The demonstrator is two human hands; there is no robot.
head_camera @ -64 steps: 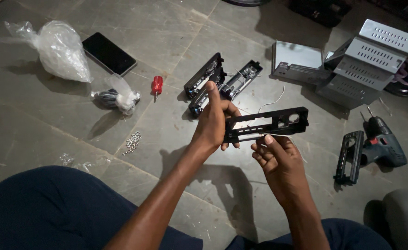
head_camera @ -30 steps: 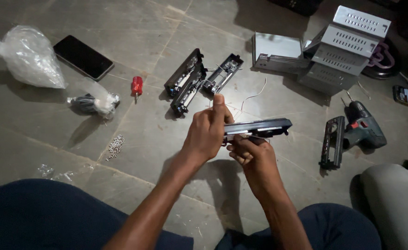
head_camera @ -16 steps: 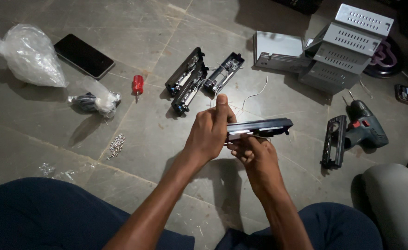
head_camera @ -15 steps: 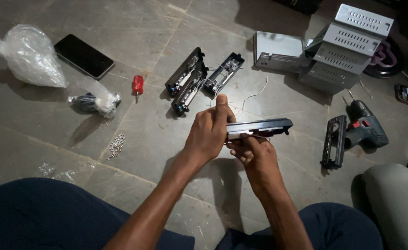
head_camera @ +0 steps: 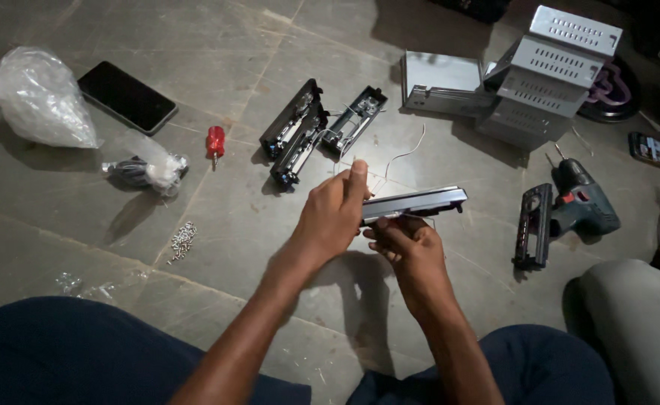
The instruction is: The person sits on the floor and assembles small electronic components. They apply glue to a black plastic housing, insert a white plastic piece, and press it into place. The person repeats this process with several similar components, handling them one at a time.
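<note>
On the far left of the tiled floor lie two clear plastic bags: a large crumpled one and a smaller one with dark parts inside. One black phone lies between them, slightly farther off. Right of the small bag stands one stubby red screwdriver, and nearer the legs sits one little heap of silver screws. Farther right, three long black modules lie side by side with thin white wires trailing from them.

At the middle, above the floor, the left hand wraps its fingers over the left end of a narrow black panel, thumb up, holding it nearly edge-on. The right hand sits just under the panel, its fingers curled and pinching at the lower edge.

To the far right stand grey perforated metal housings, stacked and tilted, their count unclear. Nearer lies one dark cordless drill. A second phone with a lit screen rests at the far right edge.
</note>
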